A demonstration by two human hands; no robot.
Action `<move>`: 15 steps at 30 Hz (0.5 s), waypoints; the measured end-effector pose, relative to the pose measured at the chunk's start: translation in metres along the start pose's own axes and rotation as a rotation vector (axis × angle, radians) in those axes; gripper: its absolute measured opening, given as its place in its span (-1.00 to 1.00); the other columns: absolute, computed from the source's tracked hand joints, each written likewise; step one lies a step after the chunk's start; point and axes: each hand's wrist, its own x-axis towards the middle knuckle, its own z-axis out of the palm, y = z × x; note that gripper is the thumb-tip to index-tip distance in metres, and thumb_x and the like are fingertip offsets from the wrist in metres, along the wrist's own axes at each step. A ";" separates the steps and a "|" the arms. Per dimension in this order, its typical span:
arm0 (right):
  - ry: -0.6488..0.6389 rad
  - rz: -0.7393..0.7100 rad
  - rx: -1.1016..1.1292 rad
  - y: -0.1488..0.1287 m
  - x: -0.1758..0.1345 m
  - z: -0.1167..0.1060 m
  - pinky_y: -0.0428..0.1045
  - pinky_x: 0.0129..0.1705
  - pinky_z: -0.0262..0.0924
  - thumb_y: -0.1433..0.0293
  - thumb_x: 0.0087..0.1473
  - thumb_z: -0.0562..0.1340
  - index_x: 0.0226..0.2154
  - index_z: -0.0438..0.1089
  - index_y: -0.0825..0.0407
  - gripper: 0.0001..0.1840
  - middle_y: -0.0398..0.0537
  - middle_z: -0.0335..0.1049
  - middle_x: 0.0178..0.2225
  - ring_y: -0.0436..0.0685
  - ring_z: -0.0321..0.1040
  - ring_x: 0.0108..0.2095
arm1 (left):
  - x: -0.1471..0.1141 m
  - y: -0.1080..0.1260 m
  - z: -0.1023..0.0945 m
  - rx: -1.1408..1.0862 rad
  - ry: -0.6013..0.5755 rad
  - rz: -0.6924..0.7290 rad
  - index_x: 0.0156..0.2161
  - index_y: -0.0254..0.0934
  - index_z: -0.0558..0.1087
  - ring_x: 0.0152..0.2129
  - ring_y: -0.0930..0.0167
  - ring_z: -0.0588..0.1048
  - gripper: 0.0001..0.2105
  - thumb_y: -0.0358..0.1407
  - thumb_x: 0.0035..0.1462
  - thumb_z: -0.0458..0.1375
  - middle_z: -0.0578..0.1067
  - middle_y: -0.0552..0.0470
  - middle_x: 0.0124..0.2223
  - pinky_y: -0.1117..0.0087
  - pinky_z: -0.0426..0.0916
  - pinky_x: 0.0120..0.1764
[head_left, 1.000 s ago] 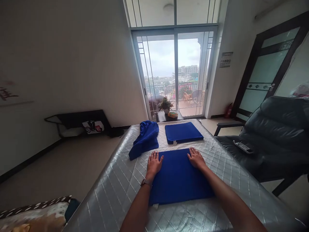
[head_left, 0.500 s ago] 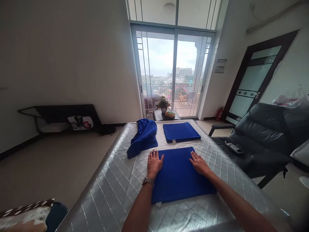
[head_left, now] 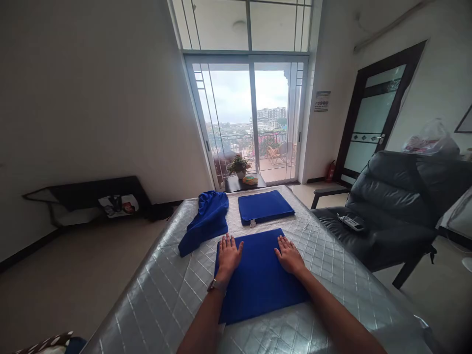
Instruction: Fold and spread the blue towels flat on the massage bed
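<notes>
Your left hand point(head_left: 229, 258) has slid inward on the nearest blue cloth point(head_left: 261, 285), well short of the far edge of the table point(head_left: 348, 268). Like the right hand's point(head_left: 290, 254), its grip is apart, palm flat; smooth outward evenly, keeping corners square.

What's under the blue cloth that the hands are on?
The silvery quilted cover shows around the blue cloth, so the cloth seems to lie on it. The left hand and right hand rest on top; anything directly underneath is hidden.
</notes>
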 end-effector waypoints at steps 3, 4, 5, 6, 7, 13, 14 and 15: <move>0.005 -0.006 0.008 0.001 -0.002 0.000 0.13 0.41 -0.36 0.16 0.35 -0.18 0.42 -0.09 0.20 -0.27 0.07 -0.23 0.45 0.16 -0.32 0.44 | -0.009 0.069 0.000 -0.103 -0.003 0.237 0.36 -0.41 0.18 0.38 0.19 0.04 -0.34 0.02 0.41 -0.30 0.13 -0.23 0.42 0.10 0.00 0.35; 0.004 -0.021 0.007 0.001 -0.002 0.000 0.14 0.41 -0.36 0.20 0.34 -0.17 0.41 -0.09 0.20 -0.29 0.07 -0.24 0.45 0.16 -0.33 0.44 | -0.014 0.093 0.002 -0.140 -0.022 0.313 0.36 -0.39 0.18 0.38 0.21 0.05 -0.35 0.01 0.41 -0.30 0.14 -0.22 0.42 0.12 0.01 0.35; 0.002 -0.039 0.003 0.003 -0.003 0.000 0.14 0.42 -0.36 0.26 0.33 -0.14 0.42 -0.09 0.19 -0.31 0.06 -0.24 0.45 0.15 -0.34 0.44 | -0.019 0.114 0.006 -0.168 -0.037 0.374 0.37 -0.38 0.17 0.37 0.23 0.07 -0.36 0.00 0.42 -0.31 0.15 -0.21 0.41 0.13 0.03 0.35; 0.000 -0.055 -0.001 0.004 -0.004 0.001 0.13 0.42 -0.36 0.31 0.31 -0.11 0.42 -0.09 0.16 -0.31 0.04 -0.25 0.45 0.14 -0.35 0.44 | -0.023 0.131 0.009 -0.185 -0.046 0.422 0.38 -0.36 0.16 0.37 0.23 0.08 -0.38 -0.03 0.42 -0.31 0.16 -0.21 0.41 0.11 0.04 0.35; -0.002 -0.069 -0.006 0.005 -0.004 0.001 0.12 0.42 -0.37 0.35 0.29 -0.09 0.42 -0.09 0.14 -0.31 0.03 -0.25 0.46 0.13 -0.36 0.44 | -0.028 0.144 0.013 -0.191 -0.048 0.452 0.38 -0.34 0.14 0.37 0.23 0.09 -0.40 -0.06 0.43 -0.32 0.18 -0.21 0.40 0.08 0.06 0.34; 0.008 -0.027 0.016 0.003 -0.002 0.001 0.13 0.41 -0.36 0.20 0.35 -0.17 0.42 -0.10 0.17 -0.30 0.06 -0.23 0.45 0.15 -0.32 0.44 | -0.040 0.114 0.018 -0.135 -0.044 0.366 0.39 -0.30 0.12 0.37 0.22 0.08 -0.41 -0.05 0.43 -0.29 0.18 -0.20 0.40 0.04 0.04 0.35; 0.008 -0.015 0.022 0.002 -0.002 0.001 0.13 0.41 -0.37 0.17 0.35 -0.19 0.42 -0.10 0.20 -0.28 0.06 -0.23 0.45 0.15 -0.32 0.44 | -0.041 0.095 0.017 -0.113 -0.055 0.334 0.39 -0.31 0.12 0.37 0.22 0.06 -0.40 -0.03 0.42 -0.29 0.16 -0.20 0.41 0.05 0.03 0.35; 0.006 -0.008 0.026 0.002 -0.001 0.001 0.13 0.42 -0.38 0.15 0.35 -0.19 0.42 -0.11 0.22 -0.27 0.07 -0.23 0.45 0.15 -0.33 0.44 | -0.042 0.073 0.016 -0.088 -0.066 0.297 0.39 -0.31 0.12 0.38 0.21 0.05 -0.39 -0.01 0.41 -0.29 0.14 -0.19 0.41 0.04 0.02 0.35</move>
